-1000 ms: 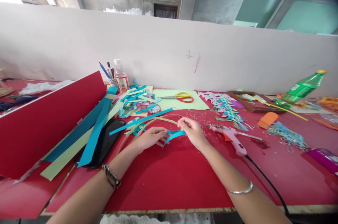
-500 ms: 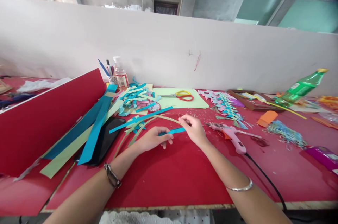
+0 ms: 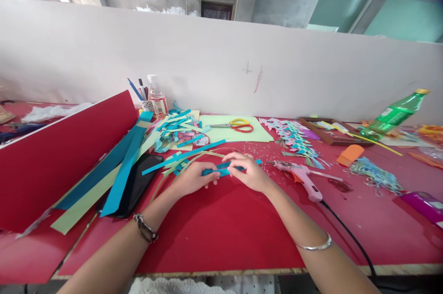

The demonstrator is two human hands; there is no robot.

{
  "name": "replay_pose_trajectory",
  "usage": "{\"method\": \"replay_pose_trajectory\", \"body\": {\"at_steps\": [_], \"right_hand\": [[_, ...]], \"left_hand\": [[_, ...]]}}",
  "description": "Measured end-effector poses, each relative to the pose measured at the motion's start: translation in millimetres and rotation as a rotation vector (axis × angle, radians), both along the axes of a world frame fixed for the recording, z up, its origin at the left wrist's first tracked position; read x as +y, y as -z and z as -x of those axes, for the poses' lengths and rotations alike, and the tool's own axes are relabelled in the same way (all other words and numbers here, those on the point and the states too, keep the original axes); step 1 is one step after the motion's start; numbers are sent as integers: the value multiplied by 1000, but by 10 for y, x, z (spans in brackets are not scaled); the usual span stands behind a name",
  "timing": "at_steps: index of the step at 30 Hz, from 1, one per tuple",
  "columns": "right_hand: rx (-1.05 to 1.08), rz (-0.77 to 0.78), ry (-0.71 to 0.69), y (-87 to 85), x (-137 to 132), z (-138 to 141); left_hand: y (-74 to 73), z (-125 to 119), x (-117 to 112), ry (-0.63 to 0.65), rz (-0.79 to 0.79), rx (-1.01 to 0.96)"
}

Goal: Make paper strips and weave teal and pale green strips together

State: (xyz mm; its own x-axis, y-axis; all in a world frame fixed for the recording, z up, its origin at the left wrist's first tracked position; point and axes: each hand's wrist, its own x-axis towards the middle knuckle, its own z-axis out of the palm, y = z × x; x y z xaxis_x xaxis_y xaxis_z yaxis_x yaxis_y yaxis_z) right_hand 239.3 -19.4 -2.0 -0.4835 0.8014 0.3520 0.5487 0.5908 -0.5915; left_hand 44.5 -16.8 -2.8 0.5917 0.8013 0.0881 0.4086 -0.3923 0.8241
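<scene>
In the middle of the frame, a narrow, bright blue paper strip (image 3: 224, 171) is held between the two hands, above the red tabletop (image 3: 221, 238). The left hand (image 3: 198, 178) pinches it at its left part, with the thumb on the near side and the fingers bent. The right hand (image 3: 251, 174) pinches it from the other side, thumb and forefinger close together; one blue end shows behind this hand. The two hands are near each other but do not touch.

Behind the left hand, thin pale-green curved strips (image 3: 207, 153) lie in an arc, and a long straight blue strip (image 3: 187, 157) lies just beyond. In the upper centre, scissors with yellow and red handles (image 3: 242, 125) rest on a pale-green paper sheet (image 3: 261, 137); to their left is a loose heap of blue, green and pink paper cuttings (image 3: 180, 130).

To the right of the right hand there is a pink glue gun with black cable (image 3: 302, 177), and above it a pink-and-blue woven paper piece (image 3: 297, 141). At the left of the frame, wide blue and green paper strips (image 3: 119, 181) lie partly over a flat black object (image 3: 140, 188).
</scene>
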Motion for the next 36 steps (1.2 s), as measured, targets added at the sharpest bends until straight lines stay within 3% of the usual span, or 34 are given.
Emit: {"method": "replay_pose_trajectory", "body": {"at_steps": [4, 7, 12, 15, 19, 23, 26, 30, 36], "right_hand": [[40, 109, -120, -37, -10, -22], [97, 254, -195, -22, 4, -21], [166, 295, -105, 24, 25, -16], [172, 293, -82, 39, 33, -20], [179, 235, -25, 58, 66, -37], [52, 120, 63, 64, 60, -37], [-35, 63, 109, 40, -7, 6], [-81, 75, -2, 6, -76, 93], [-41, 150, -77, 24, -31, 99]], "left_hand": [[-21, 7, -7, 143, -63, -19], [-32, 14, -2, 156, -125, -17], [-35, 18, 11, 165, -139, -21], [-21, 14, 29, 87, -199, -57], [14, 17, 76, -130, -253, -107], [35, 15, 91, -239, -260, -73], [39, 5, 68, -210, -275, -49], [51, -8, 34, -100, -281, -78], [99, -30, 44, -164, -131, -241]]}}
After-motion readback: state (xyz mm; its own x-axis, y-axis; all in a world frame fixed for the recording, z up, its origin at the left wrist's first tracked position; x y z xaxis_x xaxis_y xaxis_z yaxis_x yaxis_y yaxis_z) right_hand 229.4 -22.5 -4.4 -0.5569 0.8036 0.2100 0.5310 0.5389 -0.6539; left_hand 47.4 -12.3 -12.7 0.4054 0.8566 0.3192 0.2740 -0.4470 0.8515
